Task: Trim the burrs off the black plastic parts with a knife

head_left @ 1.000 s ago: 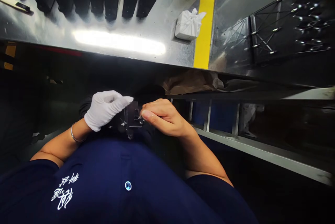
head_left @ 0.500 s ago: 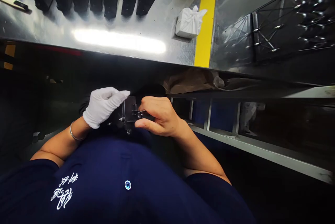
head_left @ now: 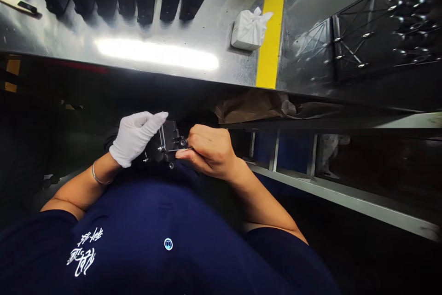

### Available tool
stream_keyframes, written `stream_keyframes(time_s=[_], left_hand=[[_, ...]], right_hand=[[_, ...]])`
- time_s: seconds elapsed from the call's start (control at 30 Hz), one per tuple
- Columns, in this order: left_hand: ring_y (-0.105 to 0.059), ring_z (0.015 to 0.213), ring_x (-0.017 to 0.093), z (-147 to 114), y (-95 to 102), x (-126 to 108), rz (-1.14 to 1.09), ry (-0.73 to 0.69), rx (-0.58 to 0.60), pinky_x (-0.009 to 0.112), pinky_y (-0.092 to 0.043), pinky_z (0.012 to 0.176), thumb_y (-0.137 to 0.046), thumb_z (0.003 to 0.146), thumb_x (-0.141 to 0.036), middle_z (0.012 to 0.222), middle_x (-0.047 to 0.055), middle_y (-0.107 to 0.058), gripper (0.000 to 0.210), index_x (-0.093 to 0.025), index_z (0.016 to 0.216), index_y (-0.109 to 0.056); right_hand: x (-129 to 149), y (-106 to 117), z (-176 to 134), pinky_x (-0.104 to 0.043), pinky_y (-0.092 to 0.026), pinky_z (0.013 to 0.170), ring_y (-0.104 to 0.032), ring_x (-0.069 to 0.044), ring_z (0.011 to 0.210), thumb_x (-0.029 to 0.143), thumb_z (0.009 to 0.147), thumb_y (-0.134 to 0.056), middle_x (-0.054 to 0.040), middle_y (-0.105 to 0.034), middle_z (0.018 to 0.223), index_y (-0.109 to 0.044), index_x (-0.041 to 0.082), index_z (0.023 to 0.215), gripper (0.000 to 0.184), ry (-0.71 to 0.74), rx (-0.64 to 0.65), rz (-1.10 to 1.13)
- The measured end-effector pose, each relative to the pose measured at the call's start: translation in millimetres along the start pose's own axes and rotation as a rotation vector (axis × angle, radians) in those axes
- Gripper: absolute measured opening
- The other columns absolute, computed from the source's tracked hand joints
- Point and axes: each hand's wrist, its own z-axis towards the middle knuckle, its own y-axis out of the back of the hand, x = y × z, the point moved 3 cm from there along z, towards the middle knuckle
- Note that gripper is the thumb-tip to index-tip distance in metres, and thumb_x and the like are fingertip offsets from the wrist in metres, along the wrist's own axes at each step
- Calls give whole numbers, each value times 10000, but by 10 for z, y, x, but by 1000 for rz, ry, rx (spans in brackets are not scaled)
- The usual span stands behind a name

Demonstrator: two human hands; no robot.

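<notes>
Here's the broad stainless-steel tabletop (head_left: 238, 62), stretching right across beyond both hands, while a long grey metal frame (head_left: 345, 198) slants off to the right of the right hand. Between the forearms and nearest the camera, the person's navy cloth shirt (head_left: 193, 235) fills the foreground. Out past the left hand, up on the steel, stands a row of long black glossy parts (head_left: 169, 0); well off beyond the right hand lies a group of black ribbed pieces with round bosses (head_left: 361, 46). Nearer, just under the table edge above the right hand, crumpled brown sheeting (head_left: 252, 106). Farther out that way, beside the yellow stripe (head_left: 267, 55), sits a small white wrapped packet (head_left: 247, 32). And now the hands! The left hand (head_left: 133, 138), in a white knitted glove, is closed on a small black box-like part (head_left: 170, 131), thumb laid straight along its upper left edge. The part sits right between the two hands, so neither is nearer: left hand touching on its left, bare right hand (head_left: 214, 147) tight against its lower right. Its pale edge line runs from the gloved thumb down toward the shirt; the true long axis can't be told, being so foreshortened. The right hand's fingers are curled, and thumb and forefinger pinch a thin pale sliver (head_left: 184, 149); tool or part edge, impossible to say. Smallest of all, a little silver stud (head_left: 159, 148) shows just below the gloved thumb.
</notes>
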Motion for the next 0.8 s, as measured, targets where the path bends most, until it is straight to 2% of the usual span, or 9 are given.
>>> stream_keyframes(time_s=[0.13,0.27,0.43,0.5,0.6,0.8], left_hand=[[-246,473,66,9,-11,8,-36,21,-24,240,-230,412,-645,789,-510,499,-58,-283,526,-191,474,-369],[-256,472,71,16,-24,13,-64,63,-31,240,-239,409,-656,795,-469,501,-53,-300,506,-196,473,-377],[-281,473,77,25,-21,-4,-90,113,-55,245,-251,415,-666,804,-427,514,-45,-332,475,-200,488,-393],[-280,477,76,28,-18,-12,-91,119,-64,245,-251,419,-660,805,-436,518,-45,-323,481,-200,489,-385],[-273,485,74,27,-16,-19,-84,111,-74,243,-250,428,-646,807,-462,524,-48,-314,497,-198,490,-369],[-272,492,77,21,-17,-33,-46,115,-64,253,-246,436,-638,801,-477,528,-51,-307,501,-204,493,-353]], right_hand=[[-28,8,-17,-251,-313,515,-447,-121,565,519,951,-451,-10,-509,592,-545,172,712,432,-49,-50,-120],[-33,0,-11,-259,-288,509,-409,-119,550,479,978,-409,-1,-469,565,-493,188,629,462,-13,5,-180],[-45,10,13,-255,-330,544,-436,-139,610,540,974,-356,-23,-504,626,-560,171,734,485,-29,-82,-272],[-42,3,23,-261,-311,536,-415,-140,602,524,987,-326,-22,-492,614,-544,176,697,502,-30,-76,-305],[-38,1,31,-269,-282,528,-390,-137,589,486,997,-328,-18,-475,600,-512,182,642,502,-25,-45,-308],[-63,32,11,-266,-325,560,-431,-152,638,549,966,-366,-31,-511,659,-574,171,771,473,-56,-58,-276]])
